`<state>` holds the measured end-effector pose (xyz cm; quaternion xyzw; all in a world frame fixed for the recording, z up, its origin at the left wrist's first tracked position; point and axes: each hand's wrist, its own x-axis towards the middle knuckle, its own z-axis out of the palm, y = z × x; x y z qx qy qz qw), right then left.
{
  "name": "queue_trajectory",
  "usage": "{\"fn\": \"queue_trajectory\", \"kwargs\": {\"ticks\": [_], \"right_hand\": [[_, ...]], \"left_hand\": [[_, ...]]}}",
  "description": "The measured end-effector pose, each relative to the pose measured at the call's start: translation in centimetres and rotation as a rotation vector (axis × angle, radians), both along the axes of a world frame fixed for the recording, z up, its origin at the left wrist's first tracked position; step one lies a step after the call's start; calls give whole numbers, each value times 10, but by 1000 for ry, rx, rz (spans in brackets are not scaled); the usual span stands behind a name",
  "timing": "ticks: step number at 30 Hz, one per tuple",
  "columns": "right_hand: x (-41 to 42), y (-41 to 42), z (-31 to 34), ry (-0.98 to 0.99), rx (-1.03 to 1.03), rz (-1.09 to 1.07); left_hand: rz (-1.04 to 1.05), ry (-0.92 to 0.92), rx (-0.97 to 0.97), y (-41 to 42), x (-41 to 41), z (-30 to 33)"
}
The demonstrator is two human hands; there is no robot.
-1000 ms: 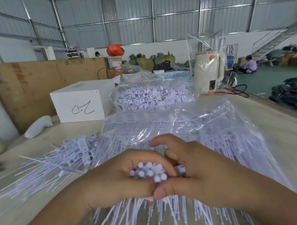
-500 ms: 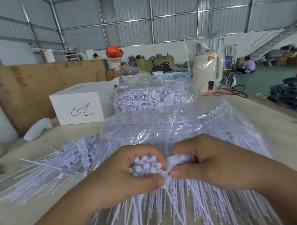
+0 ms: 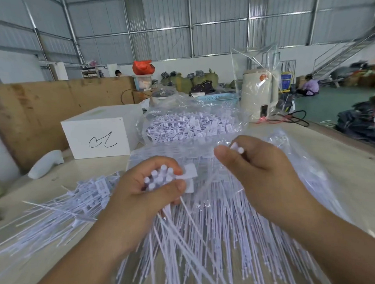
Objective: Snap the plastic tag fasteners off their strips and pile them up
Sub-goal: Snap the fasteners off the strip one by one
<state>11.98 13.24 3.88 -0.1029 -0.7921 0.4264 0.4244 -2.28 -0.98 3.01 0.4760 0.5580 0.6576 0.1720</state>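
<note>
At a long worktable (image 3: 344,156) in a metal-walled warehouse, our left hand (image 3: 150,193) grips a bundle of white plastic tag fasteners (image 3: 160,178), round ends up and flat tags jutting out to the right past the thumb, while our right hand (image 3: 261,170), held apart and slightly higher, pinches a single fastener (image 3: 237,148) between curled fingers and thumb. Beneath both hands, clear plastic bags (image 3: 301,158) spill long fastener strips (image 3: 208,237) across the table. To the left lies a pile of loose fasteners (image 3: 77,202). Behind, an open bag (image 3: 190,126) holds more of them. A white box (image 3: 100,135) bears a black handwritten scrawl we cannot read. A cream kettle (image 3: 258,95) under plastic wrap carries a red sticker, too small for us to read.
</note>
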Motion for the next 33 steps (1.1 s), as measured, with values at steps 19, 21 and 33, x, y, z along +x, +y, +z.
{"fn": "queue_trajectory", "kwargs": {"ticks": [19, 21, 33], "right_hand": [[-4, -20, -22, -429, -24, 390], [-5, -21, -23, -418, -17, 366], [-11, -33, -25, -337, -442, 773]], "left_hand": [[-611, 168, -468, -12, -15, 9], [-612, 156, -446, -11, -15, 8], [72, 140, 28, 7, 8, -7]]}}
